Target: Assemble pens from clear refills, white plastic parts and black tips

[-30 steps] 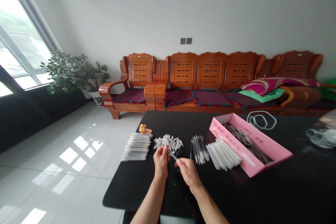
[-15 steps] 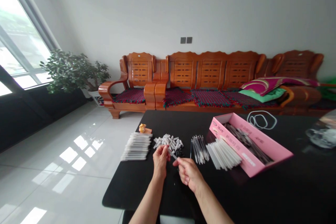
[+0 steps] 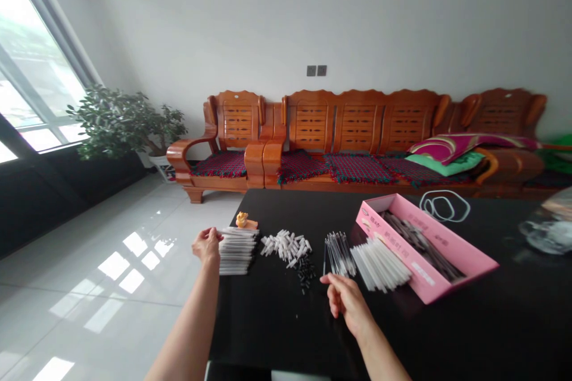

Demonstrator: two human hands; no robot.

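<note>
Evidently the step in hand is setting pieces in order: the left hand (image 3: 207, 244) is at the far left corner of the row of white tubes (image 3: 238, 253), fingertips bunched together, though whether they pinch a tube I cannot tell. The right hand (image 3: 347, 303), loosely curled with nothing visible in it, is just short of the slim dark rods (image 3: 339, 254). The next move seems to call for a clean letting-go on the left and a fine pinch on the right. The tubes lie side by side on the black worktop (image 3: 268, 327), pale, slender and dark-ended (their right ends slightly uneven).
</note>
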